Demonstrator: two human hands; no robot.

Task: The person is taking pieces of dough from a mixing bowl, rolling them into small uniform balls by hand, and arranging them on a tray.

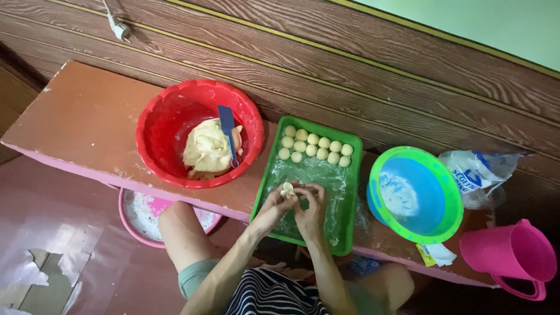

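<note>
The person sits at a low pink-brown bench (81, 125) with both hands over the near half of a green tray (350, 221). The left hand (277, 204) and the right hand (311, 204) are pressed together around a small piece of pale dough (287, 188), fingertips of both pinching it from either side, so the grip is closed on the dough and not on anything else. The piece sits just above the floured tray floor, well short of the two rows of finished dough balls (315, 146) at the far end. It looks like a roundish lump with no clear long axis; if anything it is slightly wider across, between the two hands, and its exposed top faces away from the person toward the wall. The likely trouble is sticking: soft dough held in warm fingers may cling and tear or come out lopsided, unlike the even balls already laid out. It could also slip from the fingertips and land in the loose flour, picking up too much. The red bowl (157, 146) with the dough mass (205, 150) and a blue scraper (227, 125) stands just left of the tray, and a reaching elbow could nudge it along the narrow bench; the green-and-blue bowl (452, 201) sits near the front edge on the right.
</note>
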